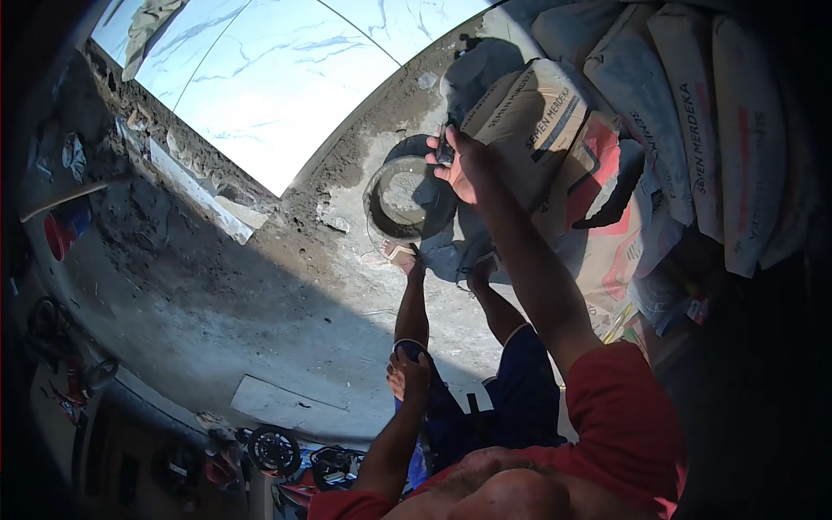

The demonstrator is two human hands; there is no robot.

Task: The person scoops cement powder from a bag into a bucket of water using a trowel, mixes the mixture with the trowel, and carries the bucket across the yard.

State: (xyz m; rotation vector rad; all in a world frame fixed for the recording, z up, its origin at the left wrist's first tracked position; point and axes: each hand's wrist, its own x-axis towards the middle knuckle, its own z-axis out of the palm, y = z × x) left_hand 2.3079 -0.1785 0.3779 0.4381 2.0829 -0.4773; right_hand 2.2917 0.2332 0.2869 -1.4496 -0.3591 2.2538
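My right hand (466,169) is raised above and beside a round dark bucket (376,212). Its fingers curl around a small dark object (445,149), whose kind I cannot make out. Grey material shows inside the bucket, partly in shadow. On my left knee, over the blue shorts (529,381), rests my left hand (407,373), its fingers lying spread and holding nothing. Just right of my right hand lies a paper cement sack (542,108) marked SEMEN MERDEKA.
Several cement sacks (693,130) lean at the right beside a torn sack (598,165). White marbled tiles (286,78) lie ahead, edged by rough mortar. A red bucket (59,236) is at the left; motorbike parts (274,451) appear low down.
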